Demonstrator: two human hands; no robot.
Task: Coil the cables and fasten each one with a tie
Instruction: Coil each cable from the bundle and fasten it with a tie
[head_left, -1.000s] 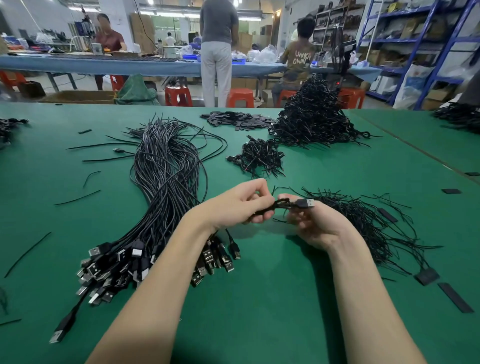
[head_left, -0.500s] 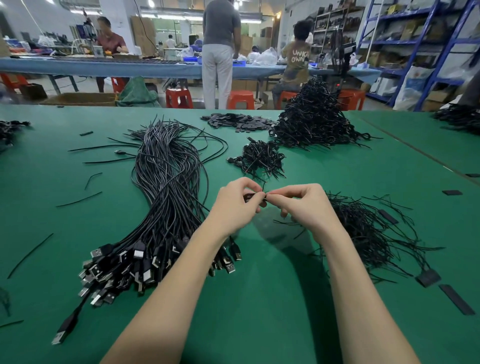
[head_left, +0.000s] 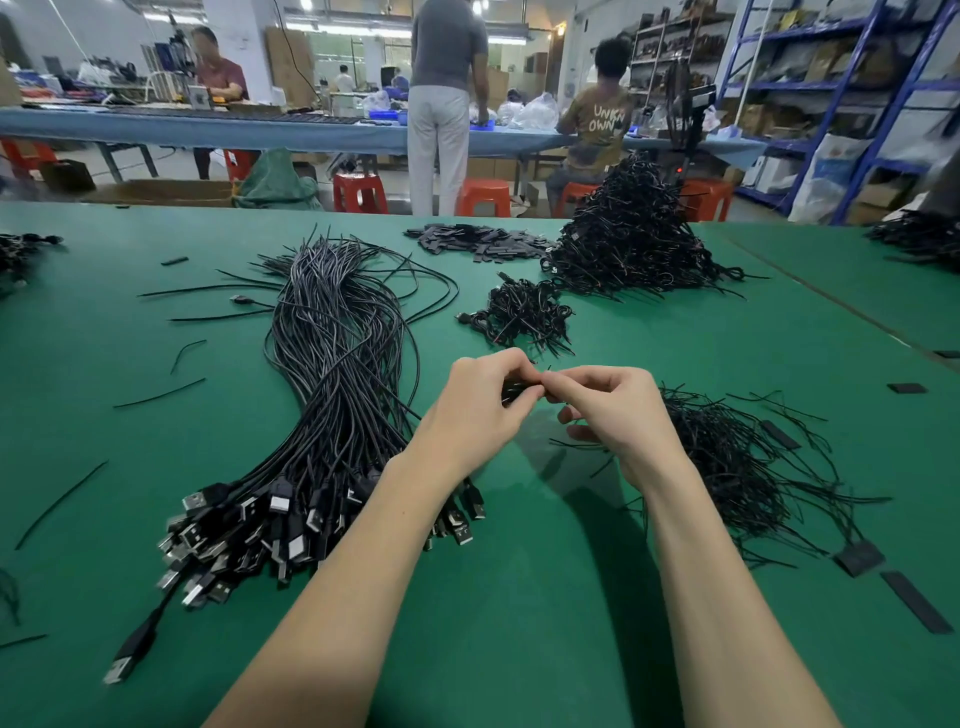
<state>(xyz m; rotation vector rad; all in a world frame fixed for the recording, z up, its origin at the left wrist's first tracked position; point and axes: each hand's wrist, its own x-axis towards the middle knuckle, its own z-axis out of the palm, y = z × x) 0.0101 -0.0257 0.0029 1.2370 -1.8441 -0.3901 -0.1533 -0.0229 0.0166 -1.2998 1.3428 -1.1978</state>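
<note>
Left of the hands, a long bundle of uncoiled cables (head_left: 337, 374) lies on the green table (head_left: 519, 597). The left hand (head_left: 475, 410) pinches a small coiled cable (head_left: 514, 391), and the right hand (head_left: 618, 410) pinches its tie just beside. Right of them lies a heap of ties (head_left: 737, 457). The cable looks light, limp and springy; best held across the coil's middle.

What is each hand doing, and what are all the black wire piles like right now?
left hand: grips a coiled cable
right hand: pinches the same cable; tie hidden
long cable bundle: uncoiled, lying straight
loose ties pile: unused, tangled
small pile: coiled cables
big pile: coiled cables heaped
green table: under everything
</note>
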